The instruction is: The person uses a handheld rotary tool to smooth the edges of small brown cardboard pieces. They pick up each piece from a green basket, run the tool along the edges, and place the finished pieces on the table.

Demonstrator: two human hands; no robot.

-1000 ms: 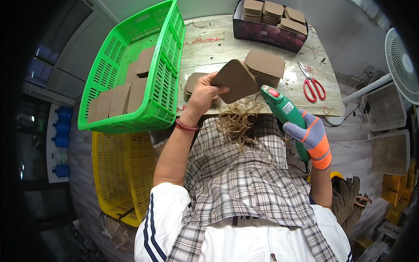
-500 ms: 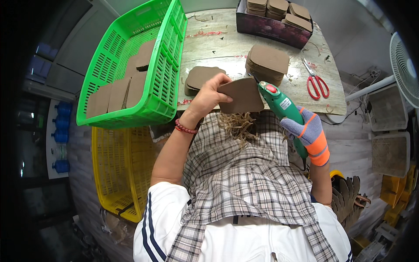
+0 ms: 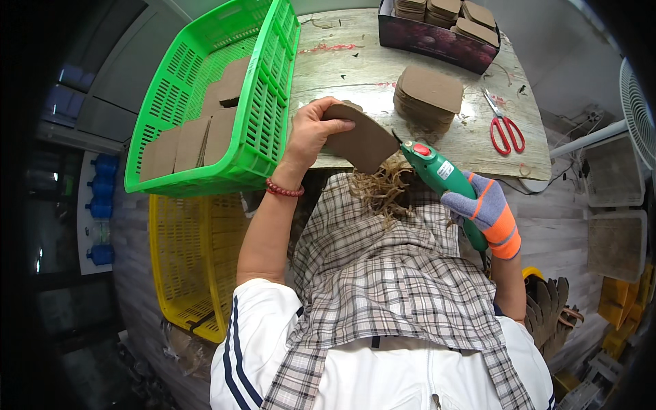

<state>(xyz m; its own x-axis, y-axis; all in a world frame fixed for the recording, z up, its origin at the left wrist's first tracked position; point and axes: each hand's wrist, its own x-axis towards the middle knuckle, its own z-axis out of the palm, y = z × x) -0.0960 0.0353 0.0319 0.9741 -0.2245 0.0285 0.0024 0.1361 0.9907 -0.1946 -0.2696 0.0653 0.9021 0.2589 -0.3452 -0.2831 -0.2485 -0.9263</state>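
Observation:
Above the table's near edge, my bare left hand [image 3: 309,137] pinches a flat brown sheet piece [image 3: 367,142] with rounded corners, held tilted between thumb and fingers. In a grey and orange glove, my right hand [image 3: 488,210] wraps round a green handheld electric cutter [image 3: 441,171] with a red button. The cutter's dark tip is at the piece's right edge; whether it touches cannot be made out. Thin brown trimmings [image 3: 384,193] lie heaped on my checked apron [image 3: 383,273] just below. Beyond the cutter stands a stack of similar brown pieces [image 3: 429,92].
A green plastic basket [image 3: 263,113] with brown pieces stands at the left, above a yellow crate [image 3: 181,266]. Red-handled scissors [image 3: 506,133] lie on the table [image 3: 335,61] at right. A dark box [image 3: 437,46] of stacked pieces is at the back; a white fan [image 3: 635,116] stands far right.
My left hand has shifted left and tilted the brown piece, so its right corner now points down towards the trimmings. My right hand keeps its hold on the cutter. The whole view has shifted slightly.

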